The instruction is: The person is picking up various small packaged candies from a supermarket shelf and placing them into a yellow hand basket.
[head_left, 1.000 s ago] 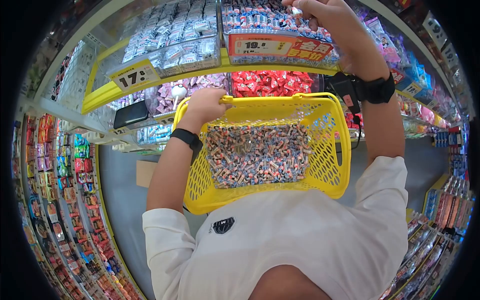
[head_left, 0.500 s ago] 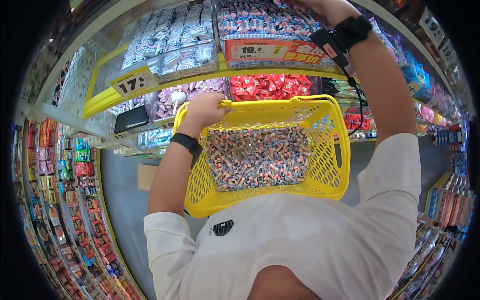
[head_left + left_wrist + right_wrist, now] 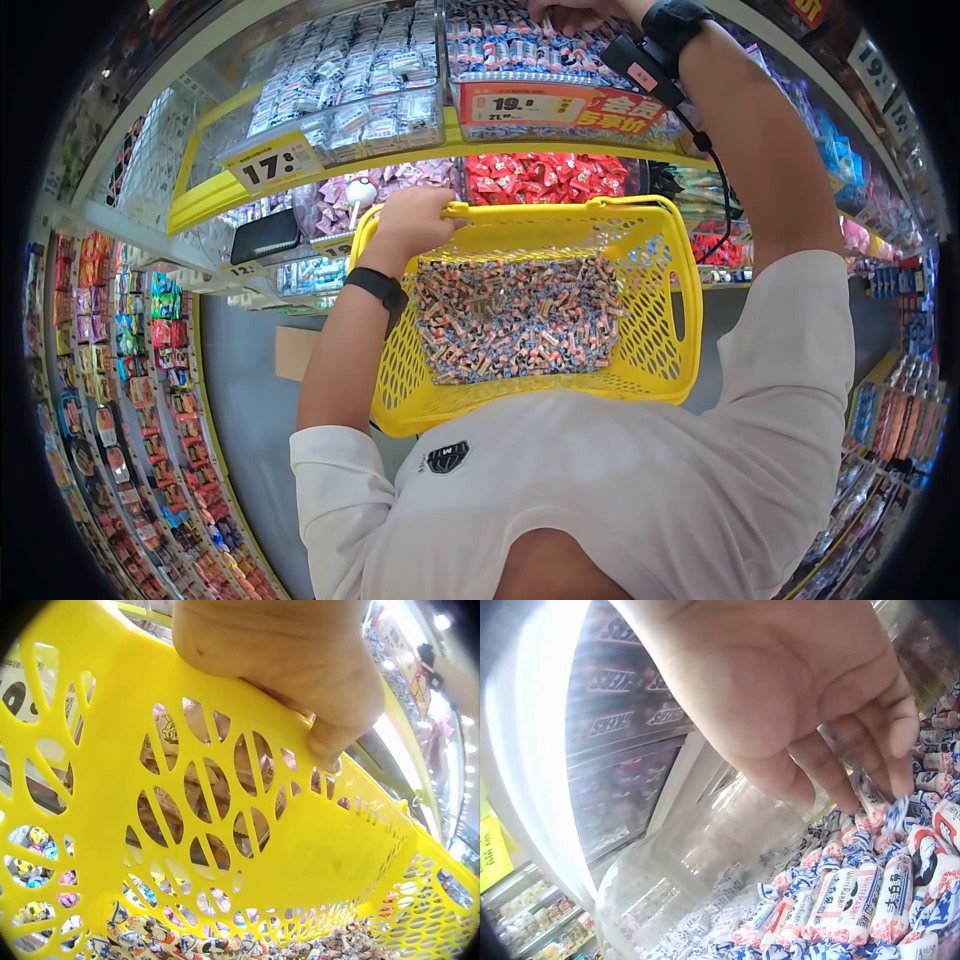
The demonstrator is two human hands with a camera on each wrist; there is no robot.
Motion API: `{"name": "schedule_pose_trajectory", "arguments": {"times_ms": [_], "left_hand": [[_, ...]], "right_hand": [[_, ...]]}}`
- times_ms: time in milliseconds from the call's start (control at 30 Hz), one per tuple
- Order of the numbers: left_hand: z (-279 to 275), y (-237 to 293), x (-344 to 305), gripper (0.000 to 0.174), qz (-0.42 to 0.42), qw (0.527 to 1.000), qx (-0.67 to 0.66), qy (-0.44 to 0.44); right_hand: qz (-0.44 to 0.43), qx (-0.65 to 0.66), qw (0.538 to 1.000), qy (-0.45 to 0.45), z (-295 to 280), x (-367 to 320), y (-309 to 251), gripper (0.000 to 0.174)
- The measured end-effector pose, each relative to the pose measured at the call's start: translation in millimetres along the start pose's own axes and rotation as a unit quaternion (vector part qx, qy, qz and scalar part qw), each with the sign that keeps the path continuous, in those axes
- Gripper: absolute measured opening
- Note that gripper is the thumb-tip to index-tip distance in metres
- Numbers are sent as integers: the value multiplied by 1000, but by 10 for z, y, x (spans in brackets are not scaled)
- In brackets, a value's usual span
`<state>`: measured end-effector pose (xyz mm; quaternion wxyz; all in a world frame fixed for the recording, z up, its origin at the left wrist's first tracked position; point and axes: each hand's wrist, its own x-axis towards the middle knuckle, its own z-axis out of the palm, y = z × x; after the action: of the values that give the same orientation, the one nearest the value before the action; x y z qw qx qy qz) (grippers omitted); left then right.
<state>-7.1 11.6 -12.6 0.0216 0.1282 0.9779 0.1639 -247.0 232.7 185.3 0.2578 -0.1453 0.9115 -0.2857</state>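
Observation:
My left hand grips the far left rim of a yellow shopping basket. In the left wrist view its fingers curl over the basket's top edge. Many small wrapped candies cover the basket floor. Beyond the basket, my right hand reaches into a clear bin of White Rabbit candies. The right wrist view shows the fingers bent down, pinching one wrapped candy by its wrapper. Rows of blue, white and red candies lie right below those fingertips.
Left of that bin is another bin of white-wrapped candies, above a 17.8 price tag. Red candies and purple ones sit on the lower shelf. A black phone lies near the left end. A cable hangs from my right wrist.
My right hand first moved farther over the candy bin, partly leaving the head view, then came slightly back left. The left hand keeps its grip on the basket.

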Motion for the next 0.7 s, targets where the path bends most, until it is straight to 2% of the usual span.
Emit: {"name": "schedule_pose_trajectory", "arguments": {"times_ms": [233,333,500,700], "left_hand": [[-11,7,-3,28,1,1000,0,0],[-12,9,-1,28,-1,1000,1,-3],[-11,8,0,28,-2,1000,5,-5],[8,-11,-1,28,3,1000,3,4]], "right_hand": [[16,-6,1000,24,21,-14,-10,32],[14,4,1000,8,3,-16,12,34],[-26,36,999,31,-50,11,49,31],[-118,-87,981,124,-68,-433,-47,25]]}}
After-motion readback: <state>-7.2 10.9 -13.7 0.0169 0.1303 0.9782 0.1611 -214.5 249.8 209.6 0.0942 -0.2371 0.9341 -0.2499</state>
